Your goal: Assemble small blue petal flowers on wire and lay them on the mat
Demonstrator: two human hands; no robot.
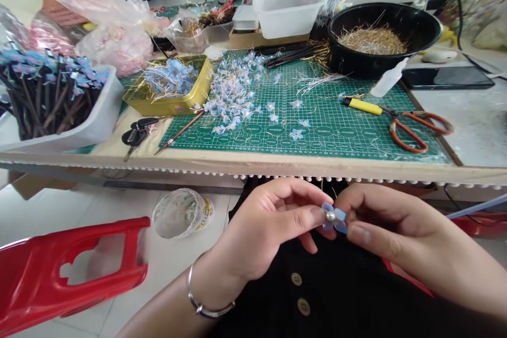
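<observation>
Below the table's front edge, a small blue flower (330, 216) with a pearl-like centre is pinched between both hands. My left hand (283, 216) has thumb and fingers closed on its left side. On its right side, the thumb and index finger of my right hand (380, 222) grip the petals. Many similar blue flowers (233, 90) lie scattered on the green cutting mat (253, 142), beside a gold tin (166, 105) full of blue pieces and fine wires.
Orange-handled scissors (410, 127), a yellow-handled tool (362, 105) and a small white bottle (388, 79) lie at the right. Behind them stands a black basin (344, 58) of gold wires. A white bin (111, 100) of dark stems is left; a red stool (35, 274) stands lower left.
</observation>
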